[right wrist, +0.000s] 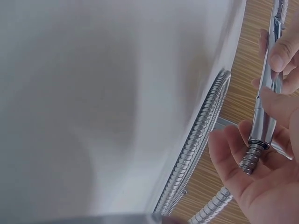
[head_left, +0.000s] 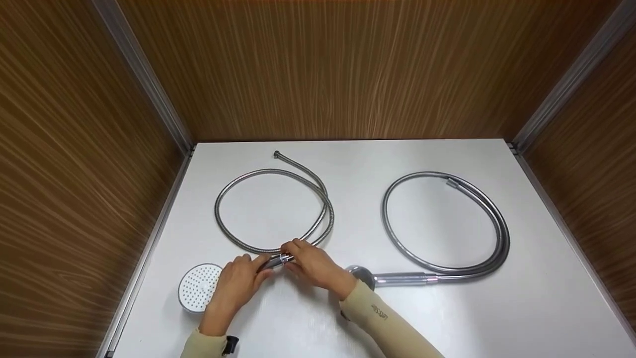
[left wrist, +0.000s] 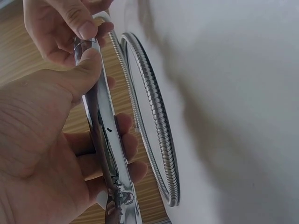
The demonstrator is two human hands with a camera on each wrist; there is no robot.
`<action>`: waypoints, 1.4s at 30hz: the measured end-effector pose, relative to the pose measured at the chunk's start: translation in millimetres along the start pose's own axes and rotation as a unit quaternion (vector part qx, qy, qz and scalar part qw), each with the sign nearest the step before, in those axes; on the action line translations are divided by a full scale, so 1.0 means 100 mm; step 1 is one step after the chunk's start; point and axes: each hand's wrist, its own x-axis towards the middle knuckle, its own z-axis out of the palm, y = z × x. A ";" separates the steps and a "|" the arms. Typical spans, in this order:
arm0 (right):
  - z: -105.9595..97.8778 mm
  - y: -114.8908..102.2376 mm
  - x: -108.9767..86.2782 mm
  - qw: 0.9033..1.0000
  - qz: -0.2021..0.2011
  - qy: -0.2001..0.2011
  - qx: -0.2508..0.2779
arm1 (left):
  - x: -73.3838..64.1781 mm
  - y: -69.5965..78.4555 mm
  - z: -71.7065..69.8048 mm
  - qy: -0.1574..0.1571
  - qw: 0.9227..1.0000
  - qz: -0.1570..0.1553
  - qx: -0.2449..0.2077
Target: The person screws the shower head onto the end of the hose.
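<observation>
My left hand (head_left: 240,281) grips the chrome handle (left wrist: 106,126) of a shower head, its thumb lying along the metal. The round white spray face (head_left: 198,287) sticks out to the left of that hand in the head view. My right hand (head_left: 313,263) pinches the chrome end nut (right wrist: 264,126) of a ribbed metal shower hose (head_left: 218,211), where it meets the handle's end. Whether the threads are engaged is hidden. From there the hose loops over the white table, its free end (head_left: 277,154) pointing to the back.
To the right lies a second shower head (head_left: 361,274), its handle (head_left: 402,279) joined to a coiled smooth grey hose (head_left: 385,214); my right forearm partly covers it. Wood-grain panels (head_left: 318,69) wall the white table (head_left: 355,199) at the back and both sides.
</observation>
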 end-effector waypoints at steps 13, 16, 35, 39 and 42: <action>0.01 -0.01 0.00 1.000 0.006 -0.004 -0.006 | -0.02 -0.01 0.01 -0.008 1.000 -0.003 0.007; 0.01 -0.02 -0.01 1.000 0.009 0.005 0.001 | -0.02 -0.01 0.01 -0.007 1.000 -0.003 0.007; -0.02 -0.03 0.00 1.000 0.023 -0.013 -0.004 | -0.02 -0.02 0.01 -0.004 1.000 0.000 0.004; -0.01 -0.03 0.01 1.000 0.021 -0.009 0.001 | -0.02 -0.02 0.00 0.001 1.000 0.006 0.004; -0.02 -0.03 0.01 1.000 0.017 -0.006 0.000 | -0.02 -0.02 0.00 0.005 1.000 0.009 0.004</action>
